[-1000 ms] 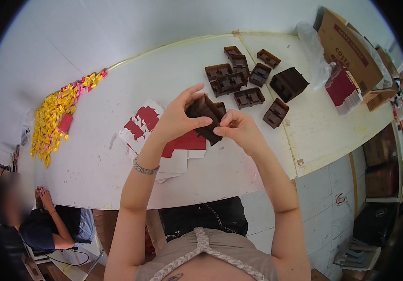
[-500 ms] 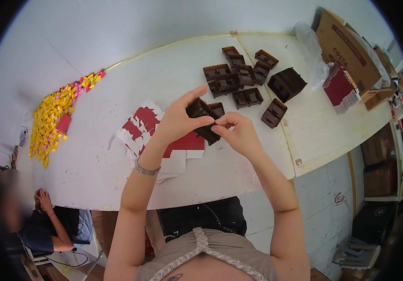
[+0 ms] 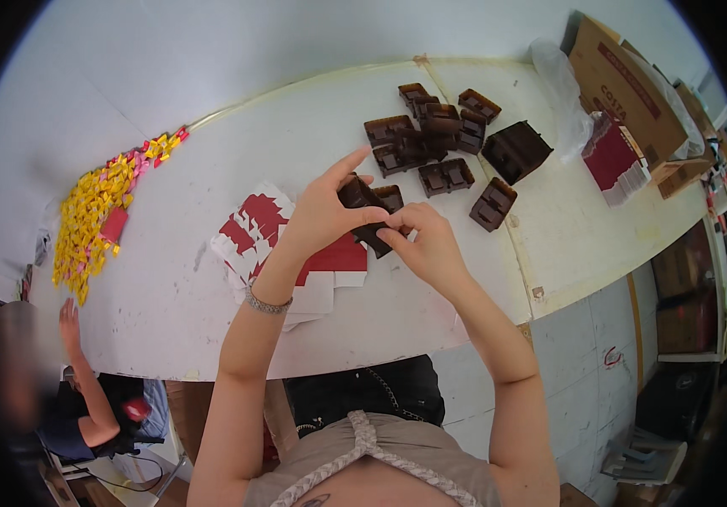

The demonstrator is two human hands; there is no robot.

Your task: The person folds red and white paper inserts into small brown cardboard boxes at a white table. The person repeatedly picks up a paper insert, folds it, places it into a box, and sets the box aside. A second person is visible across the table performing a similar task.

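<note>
My left hand [image 3: 319,213] is wrapped round a small stack of dark brown plastic trays [image 3: 355,193], held above the white table. My right hand [image 3: 429,243] pinches the near right edge of that stack with thumb and forefinger, close to the left thumb. Exactly what the right fingertips grip is partly hidden. Just beyond the hands, several loose brown trays [image 3: 445,177] with moulded compartments lie in a cluster. Over the cluster, one tray [image 3: 440,126] looks smeared by motion. Under my left wrist lie flat red and white carton blanks [image 3: 321,291].
A taller block of nested brown trays [image 3: 517,152] stands right of the cluster. Yellow and pink wrapped pieces [image 3: 93,220] are heaped far left. A cardboard box [image 3: 625,93], clear plastic bag [image 3: 562,101] and red cartons [image 3: 613,160] sit back right. A co-worker's hand [image 3: 69,325] is at the left edge.
The right fingers have shifted slightly at the stack's edge. A blurred tray now shows over the cluster. The co-worker has raised a hand toward the table's left end.
</note>
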